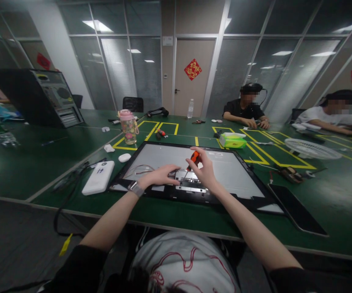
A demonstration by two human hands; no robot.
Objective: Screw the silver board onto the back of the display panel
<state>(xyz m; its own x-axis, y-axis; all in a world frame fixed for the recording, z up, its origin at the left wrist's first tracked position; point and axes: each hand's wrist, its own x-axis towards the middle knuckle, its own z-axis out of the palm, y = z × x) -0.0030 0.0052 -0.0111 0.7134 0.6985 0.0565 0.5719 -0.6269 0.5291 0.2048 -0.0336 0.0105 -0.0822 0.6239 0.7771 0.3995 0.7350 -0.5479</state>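
Observation:
A monitor panel (233,171) lies face down on the green table, its grey back showing inside a black frame. My right hand (205,169) is closed round an orange-handled screwdriver (194,158), whose tip points down at a small metal plate (191,184) near the panel's front edge. My left hand (159,176) lies flat on the panel just left of that plate, fingers stretched out. A watch sits on my left wrist. Thin wires (141,169) run across the panel's left part.
A white power bank (99,177) with a cable lies left of the panel, a dark flat panel (296,209) to its right. Behind stand a pink bottle (128,126), a green tissue pack (232,141), a white fan (312,149) and a computer case (46,97). Two people sit at the far right.

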